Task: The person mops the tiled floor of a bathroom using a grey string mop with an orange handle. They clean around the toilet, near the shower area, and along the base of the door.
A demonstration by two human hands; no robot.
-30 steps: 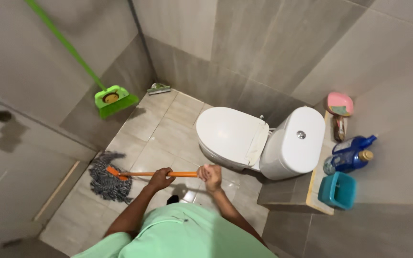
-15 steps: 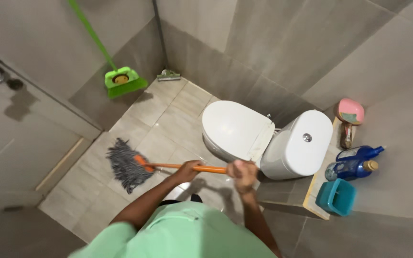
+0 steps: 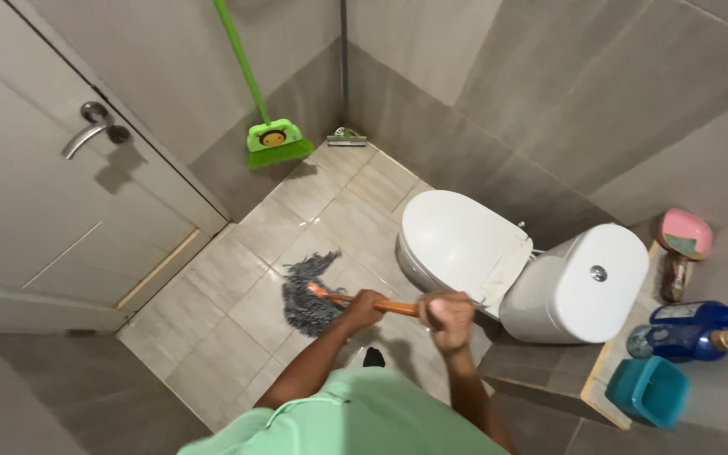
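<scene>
a: both fists look wrapped round the orange mop handle (image 3: 385,306)?
b: yes, left hand (image 3: 364,308) and right hand (image 3: 448,318). mop head (image 3: 307,291) lies centre frame; best kept flat on the floor tiles (image 3: 212,354).

Materials and finishes in a tiled bathroom.
Glossy white ceramic toilet (image 3: 499,253); matt grey floor tiles (image 3: 238,312); stringy cloth mop head (image 3: 307,293) on smooth orange handle (image 3: 393,307); shiny metal door handle (image 3: 88,126).

Left hand (image 3: 364,308), right hand (image 3: 448,318) gripping orange mop (image 3: 313,297), beside white toilet (image 3: 465,243)
</scene>
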